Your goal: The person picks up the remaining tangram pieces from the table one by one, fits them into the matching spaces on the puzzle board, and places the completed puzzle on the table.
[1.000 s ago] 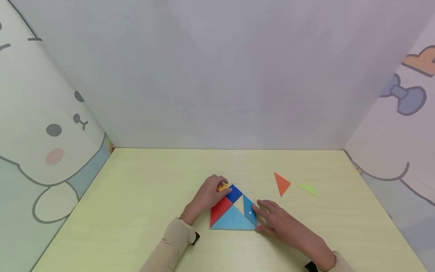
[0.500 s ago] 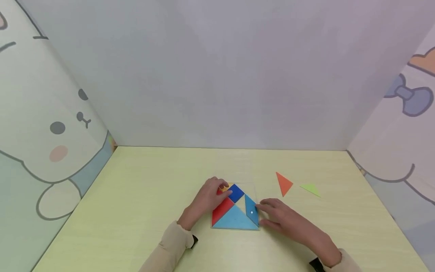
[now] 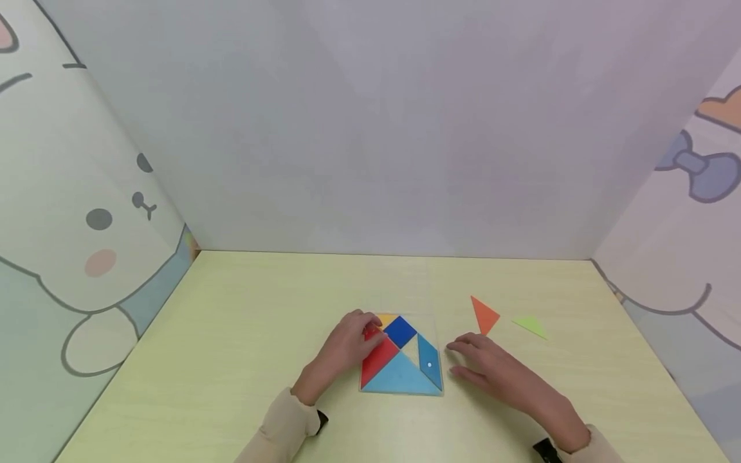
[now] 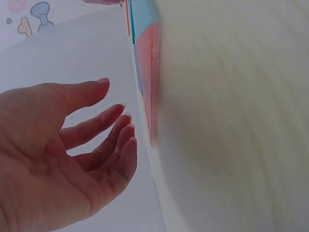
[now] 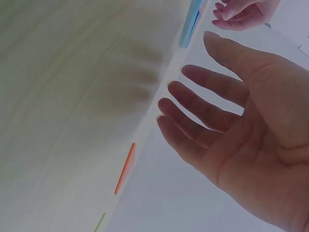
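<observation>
A tangram lies in a thin square tray [image 3: 433, 321] in the head view. In it are a light blue triangle [image 3: 401, 376], a red triangle [image 3: 376, 360], a dark blue square [image 3: 401, 332], a blue parallelogram [image 3: 428, 365] and a yellow piece [image 3: 386, 319]. My left hand [image 3: 341, 344] hovers by the tray's left side, covering part of the red and yellow pieces. The left wrist view shows its loosely bent fingers [image 4: 113, 137] holding nothing. Just right of the parallelogram is my right hand [image 3: 503, 373], spread and holding nothing, above the table in the right wrist view.
An orange triangle [image 3: 485, 315] lies on the pale table [image 3: 260, 308] beyond the right hand, with a light green triangle [image 3: 529, 325] to its right. A plain wall [image 3: 370, 128] stands behind, and cartoon-printed panels [image 3: 69, 270] flank both sides.
My left hand has drawn back toward the left, uncovering more of the yellow piece. The right hand has come off the parallelogram's edge and shifted right. The head view has swung slightly.
</observation>
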Available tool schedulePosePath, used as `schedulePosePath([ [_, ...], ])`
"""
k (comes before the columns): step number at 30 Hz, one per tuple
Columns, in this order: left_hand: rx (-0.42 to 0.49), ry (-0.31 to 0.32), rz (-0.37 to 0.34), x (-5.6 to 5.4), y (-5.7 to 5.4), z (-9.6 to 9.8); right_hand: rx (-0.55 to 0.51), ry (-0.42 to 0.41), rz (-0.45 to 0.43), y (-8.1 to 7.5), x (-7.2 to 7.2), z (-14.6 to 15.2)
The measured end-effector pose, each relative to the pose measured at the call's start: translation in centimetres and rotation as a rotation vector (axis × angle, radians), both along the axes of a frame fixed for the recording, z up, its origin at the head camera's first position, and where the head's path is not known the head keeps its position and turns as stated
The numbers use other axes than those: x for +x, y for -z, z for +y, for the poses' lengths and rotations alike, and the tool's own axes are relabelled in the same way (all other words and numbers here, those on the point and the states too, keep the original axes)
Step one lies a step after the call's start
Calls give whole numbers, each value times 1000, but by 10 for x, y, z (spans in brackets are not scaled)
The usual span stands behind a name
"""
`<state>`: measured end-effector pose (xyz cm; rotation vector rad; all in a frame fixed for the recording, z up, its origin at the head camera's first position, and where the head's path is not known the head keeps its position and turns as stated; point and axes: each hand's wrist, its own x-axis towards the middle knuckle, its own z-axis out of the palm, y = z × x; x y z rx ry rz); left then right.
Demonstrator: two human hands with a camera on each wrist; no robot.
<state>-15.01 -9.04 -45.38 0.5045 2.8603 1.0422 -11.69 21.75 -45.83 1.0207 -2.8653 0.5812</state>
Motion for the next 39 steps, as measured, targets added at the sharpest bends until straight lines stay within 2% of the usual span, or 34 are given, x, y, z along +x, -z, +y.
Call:
schedulePosePath([
  [8,2,24,-2,7,1,-5,-72,-25,182,0,-9,15],
  [11,-6,25,11,10,0,-7,-82,-16,219,0,-11,20],
  [19,-88,10,65,21,1,-12,-80,27,201,1,-14,29],
  [33,-166,34,63,33,3,-13,-115,47,182,0,-21,43],
  [39,-220,46,33,38,0,-12,-102,118,84,-7,-23,49],
])
